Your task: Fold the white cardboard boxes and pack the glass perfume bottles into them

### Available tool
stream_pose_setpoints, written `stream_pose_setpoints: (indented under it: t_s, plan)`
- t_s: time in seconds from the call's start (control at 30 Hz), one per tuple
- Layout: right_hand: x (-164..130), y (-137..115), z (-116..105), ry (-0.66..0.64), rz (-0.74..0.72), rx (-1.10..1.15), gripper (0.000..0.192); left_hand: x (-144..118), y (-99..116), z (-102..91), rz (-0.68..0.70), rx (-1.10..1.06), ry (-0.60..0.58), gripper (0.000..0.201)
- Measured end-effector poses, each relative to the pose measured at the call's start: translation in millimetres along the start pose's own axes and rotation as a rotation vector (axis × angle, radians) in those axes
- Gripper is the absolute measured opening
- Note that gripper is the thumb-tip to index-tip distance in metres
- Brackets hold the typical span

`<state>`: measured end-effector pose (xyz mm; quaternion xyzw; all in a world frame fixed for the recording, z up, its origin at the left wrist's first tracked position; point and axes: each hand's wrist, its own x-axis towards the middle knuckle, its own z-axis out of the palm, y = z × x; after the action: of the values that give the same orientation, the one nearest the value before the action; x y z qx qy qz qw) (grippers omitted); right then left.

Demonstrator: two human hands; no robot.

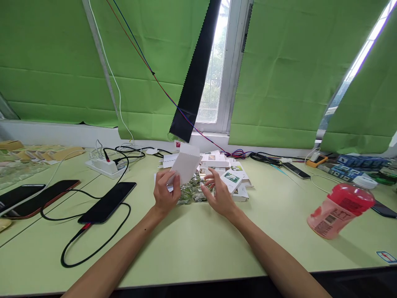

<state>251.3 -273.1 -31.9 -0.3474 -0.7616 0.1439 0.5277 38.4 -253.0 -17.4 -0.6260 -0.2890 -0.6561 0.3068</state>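
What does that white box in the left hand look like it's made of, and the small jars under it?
The white box looks like thin matte cardboard: flat, creased panels, no shine. The small jars look like clear glass, since they glint and show through, though clear plastic is possible.

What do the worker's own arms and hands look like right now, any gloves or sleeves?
Both arms are bare from the bottom edge up: no sleeves in view. The left hand and right hand wear no gloves, and no rings, watch, bands or markings can be made out.

No writing was sharp enough to read; the pink plastic bottle (pixel 339 210) bore a label with a barcode, its print too small.
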Motion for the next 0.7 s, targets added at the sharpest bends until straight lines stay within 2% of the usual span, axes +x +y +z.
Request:
stream_pose_setpoints:
  t_s: [0.13,0.3,0.4,0.7]
  plan:
    - [0,0,0,0.004,-0.034,-0.01,0.046,-2,0,0.2,-0.05,0.002,-0.03,0.024]
    - [1,-4,-1,0.003,-0.098,-0.058,0.031,0,1,-0.5,0.032,0.014,-0.013,0.027]
    - [1,-8,-3,-0.001,-0.125,-0.057,0.023,-1,1,-0.8,0.029,0.022,-0.026,0.025]
    - [0,-15,-1,0.013,-0.201,-0.048,0.021,-7,-1,-2.5,0.023,-0.005,-0.045,0.021]
